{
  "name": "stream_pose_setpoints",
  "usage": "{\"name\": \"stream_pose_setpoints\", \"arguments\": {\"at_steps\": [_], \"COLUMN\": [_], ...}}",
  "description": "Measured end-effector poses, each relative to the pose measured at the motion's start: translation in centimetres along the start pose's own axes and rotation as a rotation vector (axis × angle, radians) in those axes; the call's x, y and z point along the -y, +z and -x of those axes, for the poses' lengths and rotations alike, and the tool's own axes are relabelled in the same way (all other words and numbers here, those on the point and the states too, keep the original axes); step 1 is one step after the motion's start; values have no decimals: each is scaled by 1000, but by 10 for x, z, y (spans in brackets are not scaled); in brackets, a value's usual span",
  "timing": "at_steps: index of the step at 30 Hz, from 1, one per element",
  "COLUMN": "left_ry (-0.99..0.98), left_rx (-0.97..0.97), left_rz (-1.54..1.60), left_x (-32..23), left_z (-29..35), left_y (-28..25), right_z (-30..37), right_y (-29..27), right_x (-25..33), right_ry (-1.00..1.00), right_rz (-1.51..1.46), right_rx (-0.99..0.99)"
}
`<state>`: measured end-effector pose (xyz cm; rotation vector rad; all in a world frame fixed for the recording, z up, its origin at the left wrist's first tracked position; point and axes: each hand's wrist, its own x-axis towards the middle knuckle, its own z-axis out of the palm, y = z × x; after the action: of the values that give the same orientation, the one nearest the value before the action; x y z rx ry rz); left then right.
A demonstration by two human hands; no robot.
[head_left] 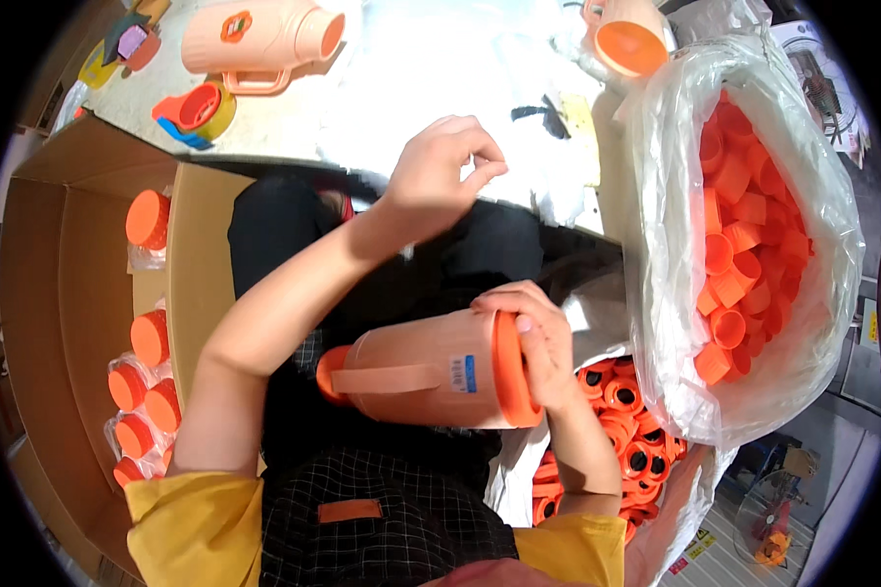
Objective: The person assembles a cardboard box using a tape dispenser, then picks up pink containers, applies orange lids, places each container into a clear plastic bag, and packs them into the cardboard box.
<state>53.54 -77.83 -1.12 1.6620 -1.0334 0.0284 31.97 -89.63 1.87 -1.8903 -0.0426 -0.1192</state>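
A peach vacuum flask (406, 367) lies sideways over my lap. Its handle faces up, a small barcode label sits near the wide end, and both ends are orange. My right hand (538, 342) grips the wide orange end, thumb on top. Above the table's near edge, my left hand (445, 166) is raised with fingers curled and thumb and forefinger tips close together. Whatever may be pinched there is too small or washed out to make out. Bright white plastic sheeting (421, 78) covers the table beyond that hand.
Another flask (255, 39) and tape rolls (206, 110) lie on the table's left. An open peach flask (628, 39) is at far right. A carton (78, 215) holds orange-capped flasks (149, 338). A plastic bag (671, 342) contains orange cups (744, 235); orange ring-shaped parts (641, 460) fill another bag.
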Motion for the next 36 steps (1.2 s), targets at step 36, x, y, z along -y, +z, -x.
{"name": "stream_pose_setpoints", "arguments": {"at_steps": [36], "left_ry": [-516], "left_rx": [259], "left_rz": [1034], "left_x": [-35], "left_z": [62], "left_y": [40], "right_z": [-22], "right_y": [-16], "right_x": [-55], "right_ry": [239], "right_rz": [-231], "right_rx": [-406]}}
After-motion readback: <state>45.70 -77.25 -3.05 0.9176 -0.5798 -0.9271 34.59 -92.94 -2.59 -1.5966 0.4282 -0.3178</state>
